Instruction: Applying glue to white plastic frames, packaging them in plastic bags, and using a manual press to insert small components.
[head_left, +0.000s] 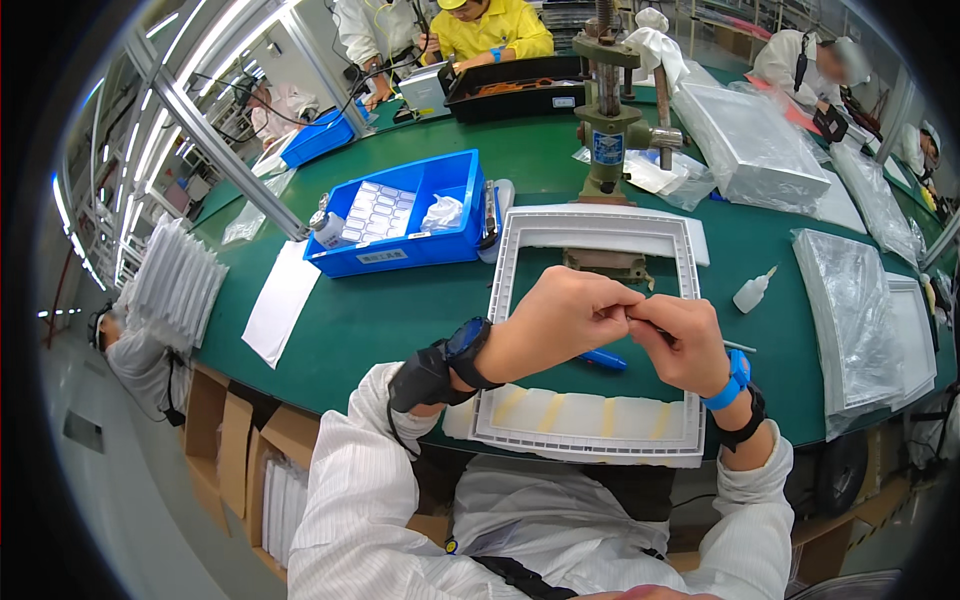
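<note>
The left hand (555,312) and the right hand (688,335) meet over the opening of the white frame, fingertips brought together in a narrow pinch, the other fingers curled in; whether anything small is caught between them I cannot tell, as the fingers cover the spot.

Largest below them is the green table (395,315); on it, directly in front of the person, lies the white frame (600,228), rectangular, with its near bar by the table edge; a pale sheet with yellow bands (583,414) shows along the inside of that bar; beyond the far bar stands a green bench press (606,165), part of its base visible through the opening; to the left sits a blue divided bin (375,262); to the right, apart from the frame, is a small white bottle (752,291); a blue pen (603,359) shows within the opening, below the hands.

The step in hand looks like fine two-handed fingertip work above the frame, not on it; the next move seems to call for a light, steady pinch, with wrists kept clear of the bars.
</note>
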